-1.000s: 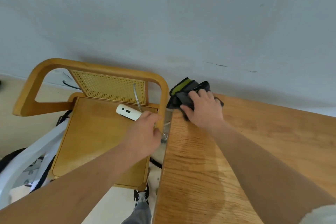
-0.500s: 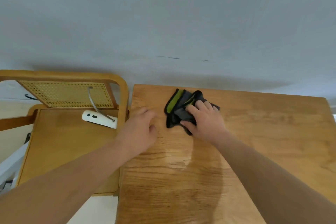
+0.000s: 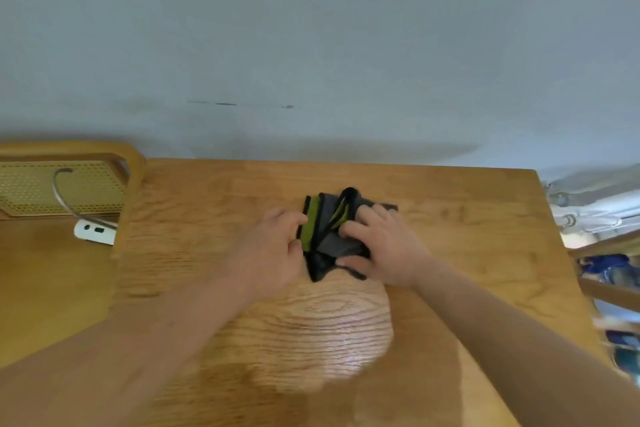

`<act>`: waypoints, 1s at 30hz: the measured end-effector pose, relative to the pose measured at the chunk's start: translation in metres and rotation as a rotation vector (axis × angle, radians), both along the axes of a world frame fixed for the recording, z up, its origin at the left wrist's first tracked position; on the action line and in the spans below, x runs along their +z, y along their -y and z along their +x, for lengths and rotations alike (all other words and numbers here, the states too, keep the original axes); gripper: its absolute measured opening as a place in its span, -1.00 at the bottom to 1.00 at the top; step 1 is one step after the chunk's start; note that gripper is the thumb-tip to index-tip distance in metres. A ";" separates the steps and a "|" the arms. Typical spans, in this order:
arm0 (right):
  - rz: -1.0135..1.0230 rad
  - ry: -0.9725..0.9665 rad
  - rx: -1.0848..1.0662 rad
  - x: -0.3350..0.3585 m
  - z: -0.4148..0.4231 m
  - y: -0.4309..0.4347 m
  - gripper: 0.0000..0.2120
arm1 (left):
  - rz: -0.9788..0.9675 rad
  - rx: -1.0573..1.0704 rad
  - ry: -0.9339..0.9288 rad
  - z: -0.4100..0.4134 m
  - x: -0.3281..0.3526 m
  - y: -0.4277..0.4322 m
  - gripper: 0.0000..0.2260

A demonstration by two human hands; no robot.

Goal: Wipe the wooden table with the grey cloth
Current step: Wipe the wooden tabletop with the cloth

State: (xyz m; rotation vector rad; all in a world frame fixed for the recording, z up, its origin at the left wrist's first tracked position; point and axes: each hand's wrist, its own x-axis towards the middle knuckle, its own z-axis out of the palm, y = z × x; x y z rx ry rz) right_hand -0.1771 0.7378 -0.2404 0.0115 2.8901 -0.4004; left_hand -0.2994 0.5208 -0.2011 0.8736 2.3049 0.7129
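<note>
Right hand (image 3: 384,250) grips bunched grey cloth (image 3: 329,239) mid-frame; left hand (image 3: 273,246) pinches its left edge. Lower-centre wooden table (image 3: 467,288) looks damp, likely wiped; rest seemingly remains.

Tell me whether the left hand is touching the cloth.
Touching. In the head view, the fingertips and thumb of the left hand lie against the green edge of the cloth, with no table showing between them.
</note>
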 end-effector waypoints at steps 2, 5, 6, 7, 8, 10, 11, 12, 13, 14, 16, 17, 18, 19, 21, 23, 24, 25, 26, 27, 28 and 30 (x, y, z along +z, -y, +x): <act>0.081 0.044 -0.117 0.001 0.001 -0.048 -0.53 | -0.006 0.004 -0.020 0.011 -0.001 -0.007 -0.65; 0.111 0.041 -0.728 -0.005 0.010 -0.102 -0.46 | -0.027 0.021 -0.025 0.025 0.000 -0.017 -0.64; 0.077 0.046 -0.962 -0.007 0.016 -0.110 -0.45 | -0.028 0.018 -0.027 0.030 0.001 -0.019 -0.63; 0.046 0.052 -1.148 -0.009 0.020 -0.112 -0.44 | -0.033 0.014 -0.033 0.034 0.002 -0.022 -0.63; 0.045 0.062 -1.259 -0.010 0.023 -0.107 -0.45 | -0.039 0.011 -0.038 0.038 0.003 -0.024 -0.62; 0.102 0.061 -1.278 -0.010 0.024 -0.081 -0.47 | -0.047 0.004 -0.042 0.044 0.004 -0.027 -0.63; 0.127 0.045 -1.209 -0.010 0.025 -0.060 -0.49 | -0.049 0.000 -0.036 0.048 0.005 -0.027 -0.63; 0.148 0.016 -1.103 -0.011 0.026 -0.037 -0.52 | -0.042 -0.002 -0.027 0.051 0.006 -0.027 -0.64; 0.169 -0.019 -0.959 -0.014 0.028 -0.011 -0.55 | -0.037 0.001 -0.017 0.054 0.007 -0.027 -0.64; 0.175 -0.054 -0.787 -0.014 0.033 0.014 -0.58 | -0.030 0.009 -0.013 0.056 0.009 -0.025 -0.65; 0.116 -0.099 -0.415 -0.011 0.048 0.042 -0.60 | -0.026 0.021 -0.026 0.058 0.012 -0.018 -0.66; 0.062 -0.093 -0.244 -0.008 0.053 0.034 -0.59 | -0.028 0.022 -0.035 0.057 0.013 -0.013 -0.67; 0.032 -0.067 -0.116 -0.006 0.056 0.018 -0.56 | -0.033 0.024 -0.042 0.056 0.013 -0.007 -0.68; 0.039 -0.025 -0.064 -0.004 0.056 -0.001 -0.53 | -0.046 0.026 -0.040 0.055 0.013 -0.001 -0.68; 0.116 -0.033 -0.258 -0.005 0.059 -0.032 -0.50 | -0.074 0.038 -0.020 0.054 0.012 0.012 -0.67; 0.126 -0.067 -0.717 -0.010 0.064 -0.038 -0.48 | -0.080 0.056 -0.002 0.057 0.012 0.024 -0.66; 0.091 -0.058 -0.943 -0.012 0.065 -0.031 -0.47 | -0.075 0.065 0.004 0.061 0.011 0.030 -0.66; 0.067 -0.021 -1.116 -0.014 0.066 -0.017 -0.46 | -0.069 0.069 0.009 0.065 0.009 0.037 -0.66; 0.070 0.022 -1.218 -0.014 0.066 0.003 -0.47 | -0.061 0.071 0.015 0.070 0.008 0.044 -0.66; 0.098 0.054 -1.243 -0.013 0.065 0.026 -0.49 | -0.057 0.070 0.023 0.074 0.007 0.053 -0.68; 0.144 0.058 -1.203 -0.011 0.065 0.052 -0.51 | -0.050 0.068 0.030 0.078 0.007 0.063 -0.69; 0.206 -0.014 -0.985 -0.011 0.072 0.115 -0.59 | -0.043 0.070 0.055 0.083 0.007 0.083 -0.69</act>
